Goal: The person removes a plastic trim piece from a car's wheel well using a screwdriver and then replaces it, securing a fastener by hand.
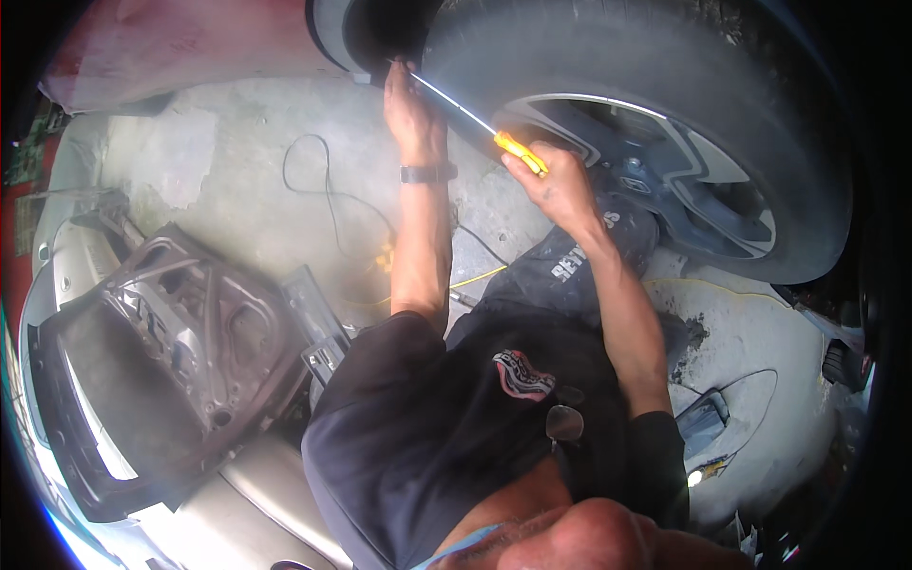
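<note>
My right hand (556, 190) is wrapped round the yellow handle of a long screwdriver (453, 104), whose thin shaft slants up and left toward a dark wheel arch (361, 33). My left hand (408, 114) is raised at that arch, beside the screwdriver's far end, with its fingers bent; what they hold there is too small and shadowed to make out. A large black tyre (798, 142) on a silver-and-dark rim (684, 171) stands close to the right of both hands. A red car panel (180, 47) is at the upper left.
A detached tailgate-like panel (171, 351) lies at the left among other body panels (247, 503). Cables (328, 185) run across the concrete floor (237, 133), and a dark tool (708, 413) with a cord lies at the lower right. My dark-clothed legs (570, 266) reach toward the wheel.
</note>
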